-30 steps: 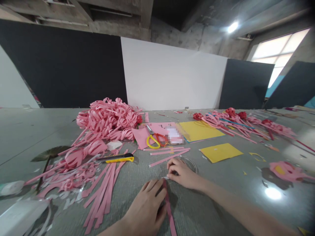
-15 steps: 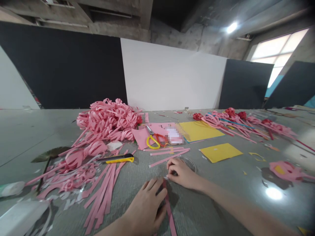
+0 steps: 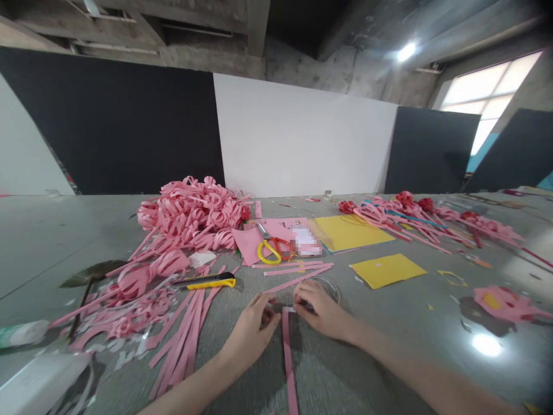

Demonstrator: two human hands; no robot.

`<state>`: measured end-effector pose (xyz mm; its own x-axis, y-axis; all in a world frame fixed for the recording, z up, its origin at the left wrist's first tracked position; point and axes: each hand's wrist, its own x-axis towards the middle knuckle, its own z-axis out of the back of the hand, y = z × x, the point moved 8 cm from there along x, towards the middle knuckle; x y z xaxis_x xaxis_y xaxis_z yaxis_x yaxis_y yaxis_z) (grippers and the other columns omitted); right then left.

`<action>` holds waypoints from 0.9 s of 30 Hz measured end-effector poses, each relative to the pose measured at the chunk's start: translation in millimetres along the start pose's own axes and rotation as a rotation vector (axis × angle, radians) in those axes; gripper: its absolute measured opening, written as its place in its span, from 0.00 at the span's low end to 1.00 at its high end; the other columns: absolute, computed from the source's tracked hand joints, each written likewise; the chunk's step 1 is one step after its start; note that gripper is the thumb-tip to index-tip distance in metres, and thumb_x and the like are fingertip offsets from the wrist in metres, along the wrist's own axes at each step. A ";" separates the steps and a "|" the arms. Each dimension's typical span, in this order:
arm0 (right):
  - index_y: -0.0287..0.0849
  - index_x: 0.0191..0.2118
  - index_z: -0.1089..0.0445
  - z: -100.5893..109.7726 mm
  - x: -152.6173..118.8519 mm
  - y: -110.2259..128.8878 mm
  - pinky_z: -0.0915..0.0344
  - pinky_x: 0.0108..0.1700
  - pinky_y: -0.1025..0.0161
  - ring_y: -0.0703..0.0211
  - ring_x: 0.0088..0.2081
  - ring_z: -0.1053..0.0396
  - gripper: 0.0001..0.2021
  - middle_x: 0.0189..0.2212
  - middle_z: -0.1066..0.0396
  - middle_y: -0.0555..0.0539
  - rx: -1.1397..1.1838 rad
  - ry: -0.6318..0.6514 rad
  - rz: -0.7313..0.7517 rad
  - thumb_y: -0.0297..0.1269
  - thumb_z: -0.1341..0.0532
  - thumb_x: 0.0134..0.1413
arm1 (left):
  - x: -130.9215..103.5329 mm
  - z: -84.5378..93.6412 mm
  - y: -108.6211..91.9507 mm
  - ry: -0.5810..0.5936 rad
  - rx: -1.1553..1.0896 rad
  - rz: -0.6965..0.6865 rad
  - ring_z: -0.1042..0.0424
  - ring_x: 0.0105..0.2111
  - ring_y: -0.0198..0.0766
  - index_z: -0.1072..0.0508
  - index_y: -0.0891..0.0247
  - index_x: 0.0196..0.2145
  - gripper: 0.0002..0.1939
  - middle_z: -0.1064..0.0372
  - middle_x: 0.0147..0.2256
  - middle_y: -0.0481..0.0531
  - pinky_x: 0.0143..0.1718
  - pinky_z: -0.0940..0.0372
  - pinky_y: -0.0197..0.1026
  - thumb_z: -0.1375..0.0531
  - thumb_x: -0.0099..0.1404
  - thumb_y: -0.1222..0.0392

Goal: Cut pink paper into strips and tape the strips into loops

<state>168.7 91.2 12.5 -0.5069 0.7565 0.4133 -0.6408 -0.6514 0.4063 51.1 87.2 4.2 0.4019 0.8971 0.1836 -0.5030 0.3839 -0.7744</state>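
Observation:
A pink paper strip (image 3: 288, 357) lies lengthwise on the floor in front of me, a short whitish piece of tape (image 3: 288, 309) across its far end. Just right of that end, my right hand (image 3: 322, 308) is closed with curled fingers, pinching at the tape. Behind it, partly covered, lies a clear tape roll (image 3: 332, 287). To the left of the strip's end, my left hand (image 3: 253, 325) has its thumb and fingers bent together. Whatever is between those fingertips is too small to make out.
A yellow utility knife (image 3: 211, 280), yellow-and-red-handled scissors (image 3: 270, 252) and several pink strips (image 3: 298, 276) lie beyond my hands. Curled pink paper (image 3: 194, 210) is heaped at left. Yellow sheets (image 3: 389, 270) and paper flowers (image 3: 406, 207) are at right.
My left hand has lifted off the pink strip and moved up and left of its far end. The strip now shows fully and lies straighter. My right hand stays near the tape.

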 end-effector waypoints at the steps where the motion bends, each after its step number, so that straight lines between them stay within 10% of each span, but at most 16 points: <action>1: 0.41 0.29 0.40 -0.2 -0.7 1.3 0.45 0.41 0.61 0.59 0.35 0.40 0.05 0.30 0.37 0.49 -0.016 -0.001 0.009 0.31 0.48 0.54 | 3.9 -0.9 0.6 0.012 0.003 0.003 0.35 0.28 0.35 0.36 0.63 0.37 0.10 0.35 0.33 0.51 0.30 0.40 0.36 0.50 0.57 0.65; 18: 0.42 0.27 0.37 23.2 -10.4 -7.4 0.49 0.46 0.54 0.56 0.38 0.40 0.12 0.32 0.37 0.46 -0.237 -0.297 -0.239 0.32 0.54 0.57 | 15.9 -14.4 -8.1 0.010 -0.013 -0.040 0.38 0.24 0.34 0.34 0.62 0.22 0.08 0.38 0.21 0.45 0.27 0.45 0.34 0.51 0.54 0.67; 27: 0.44 0.28 0.38 7.4 -10.9 23.5 0.60 0.53 0.49 0.58 0.38 0.39 0.04 0.27 0.35 0.51 -0.109 -0.155 -0.064 0.27 0.46 0.48 | 12.6 -12.7 -4.9 -0.027 -0.023 -0.027 0.38 0.25 0.34 0.36 0.62 0.23 0.07 0.38 0.22 0.45 0.28 0.45 0.34 0.51 0.53 0.67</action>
<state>163.4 67.2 23.6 -0.3738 0.7722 0.5138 -0.7317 -0.5859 0.3483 68.4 93.9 2.6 0.3941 0.8923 0.2202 -0.4743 0.4027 -0.7829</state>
